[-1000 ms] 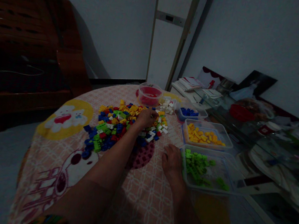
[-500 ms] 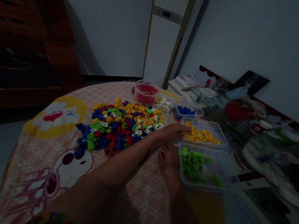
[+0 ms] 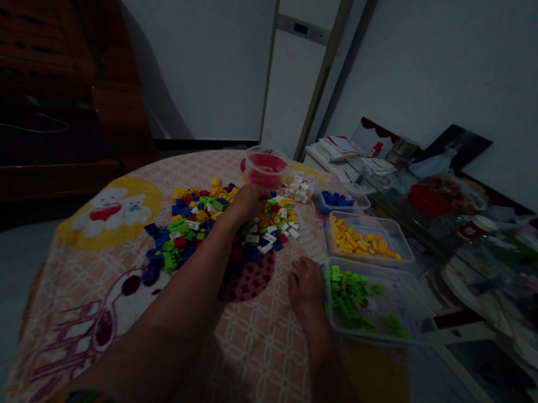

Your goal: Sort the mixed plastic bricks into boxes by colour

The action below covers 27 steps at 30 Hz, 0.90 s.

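Observation:
My left hand (image 3: 247,203) reaches over a mixed pile of toy building bricks (image 3: 212,210) in yellow, blue, green, red and white. Its fingers are bent together and point down among the bricks; their tips are hidden, so anything between them cannot be made out. My right hand (image 3: 306,288) rests on the tablecloth beside the clear tray of green bricks (image 3: 348,297). Its fingers are loosely bent and a little apart, with nothing visible in them. Just behind that tray stands another clear tray with yellow bricks (image 3: 361,241).
Farther back are a small tub of blue bricks (image 3: 336,199), a heap of white bricks (image 3: 300,186) and a round clear bowl (image 3: 267,166) holding red pieces. A cluttered glass table (image 3: 400,201) borders the right side. A wooden bench (image 3: 110,117) stands at the left.
My left hand has moved left from the yellow bricks' tray to the brick pile. My right hand has stayed beside the green bricks' tray. The view has shifted slightly.

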Each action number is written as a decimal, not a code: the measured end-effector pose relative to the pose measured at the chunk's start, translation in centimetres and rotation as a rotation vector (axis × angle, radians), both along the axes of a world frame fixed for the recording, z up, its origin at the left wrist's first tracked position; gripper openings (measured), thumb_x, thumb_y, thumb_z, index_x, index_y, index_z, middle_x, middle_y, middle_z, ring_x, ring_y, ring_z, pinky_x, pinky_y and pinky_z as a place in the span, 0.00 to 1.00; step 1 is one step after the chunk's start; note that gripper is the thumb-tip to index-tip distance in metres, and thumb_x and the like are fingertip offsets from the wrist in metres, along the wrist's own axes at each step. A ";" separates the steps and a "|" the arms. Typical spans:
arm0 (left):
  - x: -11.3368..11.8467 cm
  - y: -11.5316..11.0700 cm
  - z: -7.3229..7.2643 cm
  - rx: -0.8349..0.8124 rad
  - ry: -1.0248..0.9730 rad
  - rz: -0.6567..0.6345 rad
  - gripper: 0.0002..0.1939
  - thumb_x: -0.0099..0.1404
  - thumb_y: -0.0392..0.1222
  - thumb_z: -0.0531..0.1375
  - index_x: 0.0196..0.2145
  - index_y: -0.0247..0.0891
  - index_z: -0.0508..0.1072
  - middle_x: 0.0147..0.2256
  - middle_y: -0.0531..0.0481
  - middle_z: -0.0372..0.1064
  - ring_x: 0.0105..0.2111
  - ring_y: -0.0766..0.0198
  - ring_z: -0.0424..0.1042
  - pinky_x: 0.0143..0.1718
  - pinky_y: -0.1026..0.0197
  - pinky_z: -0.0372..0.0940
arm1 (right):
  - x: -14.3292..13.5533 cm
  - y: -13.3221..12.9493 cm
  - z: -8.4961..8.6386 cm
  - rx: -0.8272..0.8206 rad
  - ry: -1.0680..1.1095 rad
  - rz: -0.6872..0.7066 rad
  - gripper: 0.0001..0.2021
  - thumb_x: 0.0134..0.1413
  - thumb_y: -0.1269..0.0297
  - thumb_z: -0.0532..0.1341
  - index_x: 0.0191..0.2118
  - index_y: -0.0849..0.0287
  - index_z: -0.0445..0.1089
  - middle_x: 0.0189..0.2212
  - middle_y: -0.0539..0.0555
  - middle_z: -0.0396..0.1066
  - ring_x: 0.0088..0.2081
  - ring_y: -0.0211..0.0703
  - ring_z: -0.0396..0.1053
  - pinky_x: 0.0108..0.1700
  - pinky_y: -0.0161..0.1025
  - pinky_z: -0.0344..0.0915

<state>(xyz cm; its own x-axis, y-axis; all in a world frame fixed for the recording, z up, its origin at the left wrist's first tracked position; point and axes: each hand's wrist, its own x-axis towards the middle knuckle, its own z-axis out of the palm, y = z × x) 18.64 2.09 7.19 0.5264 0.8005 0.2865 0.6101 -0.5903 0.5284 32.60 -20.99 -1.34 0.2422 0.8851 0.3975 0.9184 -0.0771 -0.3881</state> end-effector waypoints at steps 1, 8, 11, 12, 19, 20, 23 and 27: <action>0.0 0.0 -0.1 0.006 0.040 0.002 0.13 0.55 0.31 0.59 0.35 0.37 0.82 0.34 0.47 0.79 0.41 0.56 0.75 0.44 0.61 0.66 | 0.0 0.0 -0.1 0.005 -0.001 0.002 0.15 0.57 0.71 0.56 0.47 0.62 0.75 0.49 0.63 0.71 0.52 0.51 0.65 0.58 0.48 0.62; 2.9 -2.5 -1.2 0.005 0.280 0.040 0.14 0.56 0.39 0.62 0.41 0.39 0.81 0.38 0.43 0.79 0.40 0.53 0.76 0.40 0.60 0.67 | 0.0 0.0 0.3 -0.027 -0.030 0.004 0.15 0.57 0.71 0.56 0.47 0.63 0.75 0.50 0.63 0.71 0.52 0.51 0.66 0.58 0.46 0.62; 3.5 -2.7 -1.8 0.000 0.264 0.069 0.15 0.56 0.38 0.62 0.42 0.41 0.81 0.38 0.43 0.78 0.43 0.52 0.75 0.42 0.59 0.67 | -0.1 0.0 0.6 -0.037 -0.033 0.004 0.15 0.57 0.71 0.56 0.46 0.64 0.75 0.50 0.64 0.72 0.52 0.51 0.66 0.58 0.46 0.62; 3.5 -2.6 -1.9 -0.011 0.237 0.064 0.15 0.56 0.38 0.63 0.42 0.41 0.81 0.38 0.44 0.79 0.42 0.53 0.75 0.43 0.59 0.67 | -0.1 0.0 0.6 -0.038 -0.030 0.004 0.14 0.57 0.71 0.56 0.46 0.64 0.75 0.50 0.64 0.72 0.52 0.51 0.66 0.58 0.46 0.62; 3.6 -1.7 -1.4 -0.073 -0.047 0.019 0.14 0.58 0.37 0.62 0.43 0.37 0.81 0.38 0.46 0.79 0.38 0.59 0.76 0.42 0.61 0.68 | -0.1 0.0 0.4 -0.029 -0.015 -0.002 0.15 0.57 0.71 0.57 0.47 0.64 0.75 0.50 0.65 0.72 0.53 0.53 0.66 0.57 0.48 0.63; 3.9 -2.0 -1.2 -0.094 -0.091 0.001 0.14 0.59 0.37 0.61 0.43 0.36 0.81 0.37 0.46 0.80 0.37 0.59 0.76 0.42 0.60 0.69 | -0.1 0.0 0.4 -0.027 -0.016 0.001 0.15 0.57 0.71 0.56 0.47 0.64 0.75 0.50 0.65 0.72 0.53 0.53 0.66 0.57 0.48 0.63; 5.1 -3.1 -1.0 -0.185 -0.197 -0.092 0.13 0.59 0.36 0.61 0.41 0.36 0.81 0.33 0.48 0.80 0.34 0.61 0.77 0.41 0.61 0.70 | -0.1 0.0 0.5 -0.028 -0.015 0.003 0.15 0.56 0.71 0.57 0.47 0.63 0.75 0.50 0.64 0.71 0.53 0.53 0.66 0.57 0.48 0.63; 6.9 -4.5 -1.4 -0.354 -0.293 -0.214 0.14 0.58 0.34 0.61 0.41 0.34 0.81 0.28 0.50 0.78 0.28 0.64 0.76 0.35 0.64 0.71 | -0.2 0.1 0.8 -0.060 -0.006 -0.009 0.14 0.55 0.72 0.58 0.46 0.61 0.76 0.51 0.64 0.71 0.53 0.54 0.66 0.57 0.49 0.63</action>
